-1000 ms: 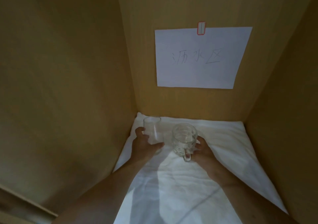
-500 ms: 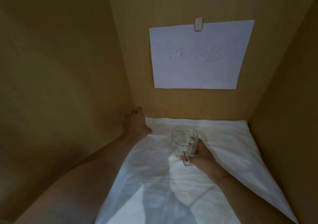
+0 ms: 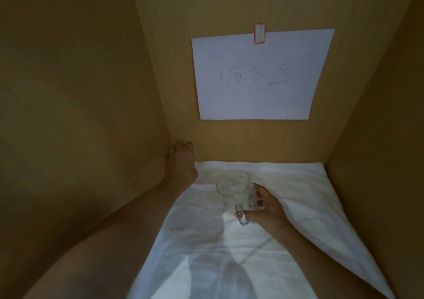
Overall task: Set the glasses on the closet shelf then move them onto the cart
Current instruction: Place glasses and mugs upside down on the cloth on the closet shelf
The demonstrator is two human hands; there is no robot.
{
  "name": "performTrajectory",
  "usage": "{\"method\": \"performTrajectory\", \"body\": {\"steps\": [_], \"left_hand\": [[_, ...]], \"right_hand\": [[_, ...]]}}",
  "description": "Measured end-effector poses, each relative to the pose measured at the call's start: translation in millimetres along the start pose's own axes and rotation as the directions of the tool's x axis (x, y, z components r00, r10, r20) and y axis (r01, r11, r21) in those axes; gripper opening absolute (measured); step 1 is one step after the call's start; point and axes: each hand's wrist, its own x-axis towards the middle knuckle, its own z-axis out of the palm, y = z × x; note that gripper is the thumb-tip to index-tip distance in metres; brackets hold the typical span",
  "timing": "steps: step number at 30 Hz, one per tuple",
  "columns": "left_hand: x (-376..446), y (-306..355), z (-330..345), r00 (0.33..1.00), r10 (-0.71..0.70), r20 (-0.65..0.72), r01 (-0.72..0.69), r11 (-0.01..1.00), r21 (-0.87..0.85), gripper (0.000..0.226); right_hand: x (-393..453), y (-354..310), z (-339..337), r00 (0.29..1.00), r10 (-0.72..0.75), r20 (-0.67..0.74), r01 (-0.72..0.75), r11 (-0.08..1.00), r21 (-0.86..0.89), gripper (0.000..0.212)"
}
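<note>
- The left hand (image 3: 181, 164) reaches into the back left corner of the closet shelf, against the left wall (image 3: 80, 115). Its fingers (image 3: 179, 145) are bunched at the corner; whether they grasp anything cannot be told from this view, and the tall glass is not visible.
- A white cloth (image 3: 286, 207) covers the shelf floor, wrinkled, running up to the back wall.
- The glass mug (image 3: 236, 189) stands upright on the cloth, near the middle of the shelf.
- The right hand (image 3: 266, 209) grips the mug from the right, fingers curled round its side beside the handle.
- On the back wall hangs a white paper sheet (image 3: 259, 76) with handwritten characters, fixed by a red-edged label (image 3: 259, 33).
</note>
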Motion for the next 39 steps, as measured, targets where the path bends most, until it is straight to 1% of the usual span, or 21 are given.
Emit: {"method": "performTrajectory", "body": {"steps": [2,4,7,9,11,13,15,16,18,20,21,22,23,24,26,27,29,30,32,35,39], "left_hand": [[2.4,-0.3,0.3,1.0,0.003,-0.016,-0.004,0.999,-0.046,0.059],[6.2,-3.0,0.9,0.999,0.022,-0.025,-0.024,0.997,-0.072,0.053],[12.6,-7.5,-0.7,0.998,0.058,-0.029,-0.06,0.996,-0.067,0.05],[15.3,-10.5,-1.4,0.997,0.076,-0.022,-0.077,0.994,-0.072,0.05],[16.7,-13.4,0.4,0.997,0.07,-0.01,-0.071,0.992,-0.104,0.048],[17.9,-17.0,3.4,0.997,0.08,-0.004,-0.08,0.988,-0.134,0.053],[18.3,-19.9,4.6,0.994,0.105,0.008,-0.103,0.983,-0.154,0.066],[18.2,-21.0,4.1,0.993,0.113,0.016,-0.109,0.98,-0.164,0.073],[17.4,-22.8,3.1,0.993,0.118,0.021,-0.113,0.978,-0.176,0.079],[16.3,-23.1,3.1,0.991,0.13,0.004,-0.127,0.975,-0.183,0.079],[16.2,-22.9,4.1,0.99,0.138,-0.007,-0.137,0.971,-0.195,0.079],[15.3,-22.8,5.3,0.99,0.143,-0.019,-0.143,0.967,-0.21,0.079],[15.3,-22.9,6.4,0.989,0.143,-0.03,-0.146,0.964,-0.221,0.079],[15.2,-23.2,7.3,0.99,0.139,-0.04,-0.144,0.963,-0.23,0.078],[15.3,-24.0,8.6,0.99,0.134,-0.048,-0.142,0.953,-0.268,0.071],[15.1,-24.8,9.4,0.989,0.14,-0.052,-0.149,0.943,-0.296,0.065],[16.2,-25.6,11.1,0.988,0.146,-0.057,-0.157,0.926,-0.345,0.055],[16.5,-25.4,12.0,0.988,0.144,-0.059,-0.156,0.919,-0.362,0.052],[17.5,-24.8,13.6,0.988,0.139,-0.069,-0.155,0.91,-0.384,0.057],[18.2,-25.6,14.5,0.988,0.137,-0.068,-0.153,0.905,-0.398,0.067],[16.4,-25.7,11.2,0.992,0.122,-0.037,-0.127,0.919,-0.374,0.076]], "right_hand": [[2.1,-8.4,-0.5,0.999,-0.042,-0.028,0.042,0.999,-0.021,0.082],[6.2,-17.5,-0.5,0.995,-0.084,-0.045,0.08,0.993,-0.089,0.084],[13.8,-30.1,-2.7,0.992,-0.122,-0.035,0.114,0.977,-0.181,0.089],[19.8,-41.0,-3.3,0.991,-0.131,-0.038,0.119,0.968,-0.22,0.088],[29.3,-52.5,-2.2,0.986,-0.158,-0.053,0.135,0.944,-0.301,0.088],[38.8,-66.4,3.1,0.975,-0.212,-0.07,0.163,0.89,-0.427,0.089],[44.6,-79.2,11.5,0.949,-0.308,-0.06,0.215,0.777,-0.591,0.084],[47.0,-83.9,15.9,0.941,-0.338,-0.027,0.233,0.703,-0.671,0.083],[50.4,-90.0,23.5,0.929,-0.359,0.087,0.285,0.546,-0.788,0.083],[50.1,-90.0,31.0,0.899,-0.381,0.216,0.36,0.364,-0.859,0.088],[49.6,-86.0,35.4,0.876,-0.399,0.27,0.39,0.258,-0.884,0.088],[47.6,-81.9,39.7,0.858,-0.416,0.3,0.4,0.175,-0.9,0.086],[46.2,-75.6,43.2,0.839,-0.44,0.318,0.409,0.127,-0.904,0.081],[44.0,-70.7,46.4,0.822,-0.46,0.337,0.425,0.1,-0.9,0.077],[42.5,-65.1,51.1,0.807,-0.45,0.383,0.476,0.111,-0.873,0.078],[44.1,-63.1,52.8,0.804,-0.435,0.406,0.509,0.15,-0.847,0.081],[46.5,-63.6,55.3,0.808,-0.421,0.412,0.55,0.288,-0.784,0.086],[47.2,-65.1,56.5,0.82,-0.415,0.394,0.546,0.358,-0.757,0.091],[49.6,-69.9,58.6,0.857,-0.386,0.343,0.498,0.444,-0.745,0.101],[52.7,-77.1,62.0,0.899,-0.341,0.276,0.419,0.48,-0.771,0.103],[63.9,-81.0,64.1,0.921,-0.297,0.251,0.374,0.496,-0.784,0.092]]}}
